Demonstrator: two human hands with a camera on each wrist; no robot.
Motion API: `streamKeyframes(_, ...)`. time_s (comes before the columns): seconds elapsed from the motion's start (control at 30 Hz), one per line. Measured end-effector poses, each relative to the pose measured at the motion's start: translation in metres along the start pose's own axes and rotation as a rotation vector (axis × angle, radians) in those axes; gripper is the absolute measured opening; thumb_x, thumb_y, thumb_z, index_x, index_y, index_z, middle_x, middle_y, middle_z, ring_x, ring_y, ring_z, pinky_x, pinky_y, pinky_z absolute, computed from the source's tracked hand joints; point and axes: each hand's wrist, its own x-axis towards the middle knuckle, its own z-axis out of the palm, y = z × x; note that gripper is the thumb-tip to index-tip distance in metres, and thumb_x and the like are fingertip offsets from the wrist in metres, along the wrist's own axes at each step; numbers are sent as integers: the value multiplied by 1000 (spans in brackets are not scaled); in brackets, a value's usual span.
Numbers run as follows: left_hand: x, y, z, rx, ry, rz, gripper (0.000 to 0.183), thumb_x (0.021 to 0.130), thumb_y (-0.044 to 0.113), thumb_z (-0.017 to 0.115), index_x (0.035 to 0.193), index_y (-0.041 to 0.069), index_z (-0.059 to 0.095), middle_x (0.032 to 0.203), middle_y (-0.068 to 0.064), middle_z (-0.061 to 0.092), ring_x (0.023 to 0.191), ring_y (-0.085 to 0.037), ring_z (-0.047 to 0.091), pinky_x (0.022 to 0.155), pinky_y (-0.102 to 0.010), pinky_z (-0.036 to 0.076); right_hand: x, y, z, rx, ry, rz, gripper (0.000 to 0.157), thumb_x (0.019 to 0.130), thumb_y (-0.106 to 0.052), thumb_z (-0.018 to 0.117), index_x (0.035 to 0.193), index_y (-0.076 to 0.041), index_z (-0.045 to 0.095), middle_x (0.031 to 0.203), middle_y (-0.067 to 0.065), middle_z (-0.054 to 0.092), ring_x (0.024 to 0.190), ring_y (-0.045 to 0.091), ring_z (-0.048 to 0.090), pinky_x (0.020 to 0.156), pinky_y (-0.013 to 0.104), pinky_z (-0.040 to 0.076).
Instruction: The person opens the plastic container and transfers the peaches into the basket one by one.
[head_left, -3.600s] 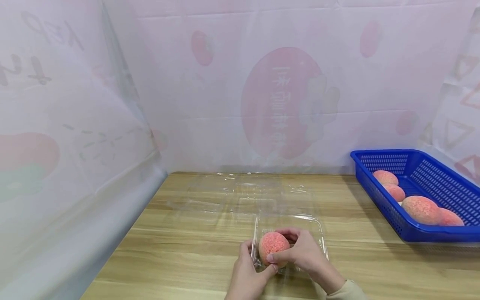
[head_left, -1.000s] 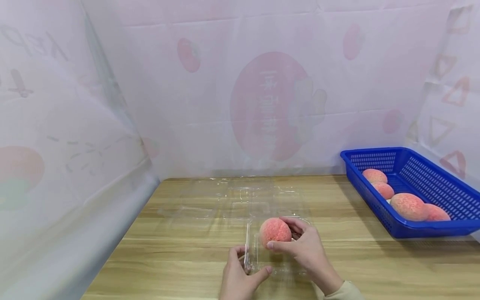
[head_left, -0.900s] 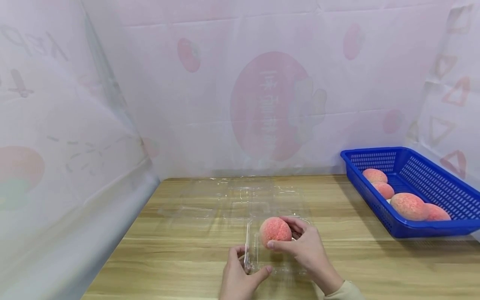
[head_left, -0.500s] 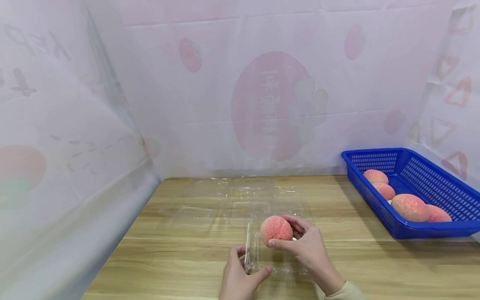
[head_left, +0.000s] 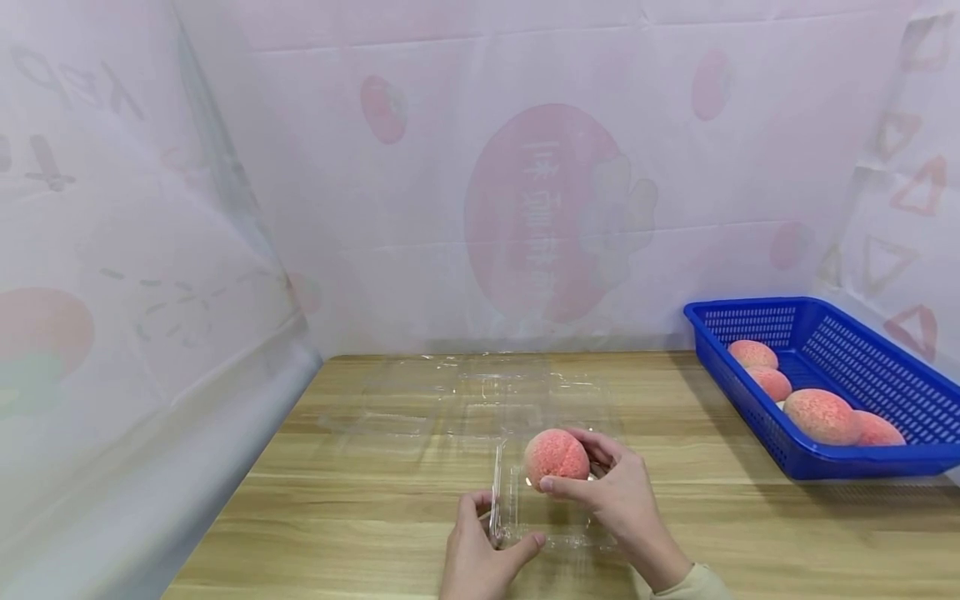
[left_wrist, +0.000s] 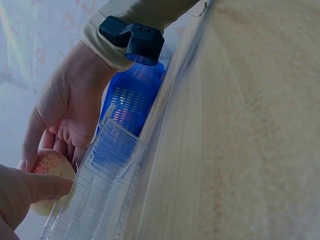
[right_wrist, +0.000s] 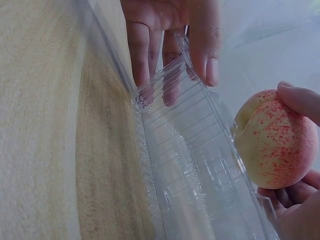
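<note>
My right hand (head_left: 618, 500) holds a pink peach (head_left: 557, 458) between thumb and fingers, over a clear plastic container (head_left: 566, 521) on the table. In the right wrist view the peach (right_wrist: 280, 145) is beside the container's rim, its cleft showing. My left hand (head_left: 480, 554) grips the container's near left corner. Its fingers lie along the outer wall and the thumb (right_wrist: 211, 70) reaches over the rim. From the left wrist, that thumb overlaps the lower part of the peach (left_wrist: 52, 162).
Further back on the wood table (head_left: 360, 500) lie several clear plastic containers (head_left: 491, 408), faint against the wood. A blue basket (head_left: 825, 454) holding several peaches (head_left: 821, 417) stands at the right. Printed white sheeting (head_left: 420, 250) encloses the back and sides.
Earlier both hands were around the peach, low in the container. The right hand has since raised it, while the left thumb has parted from it. During the last second the peach has risen slightly.
</note>
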Motion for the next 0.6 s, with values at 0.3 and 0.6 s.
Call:
streamKeyframes(0.3, 0, -1, 1, -10, 12, -13, 74, 59, 35, 82, 113, 6, 40, 112, -18, 52, 96, -27, 56, 75, -37, 49, 1, -7, -4, 1, 12, 10, 71, 45, -19, 89, 110, -13, 60, 111, 4, 59, 103, 17, 55, 81, 26, 47)
streamKeyframes(0.6, -2, 0, -1, 1, -4, 12, 75, 59, 36, 81, 114, 5, 40, 113, -19, 52, 94, -27, 56, 74, -37, 48, 0, -17, -11, 10, 19, 42, 71, 46, -16, 88, 111, -12, 59, 112, 4, 59, 102, 15, 55, 81, 25, 47)
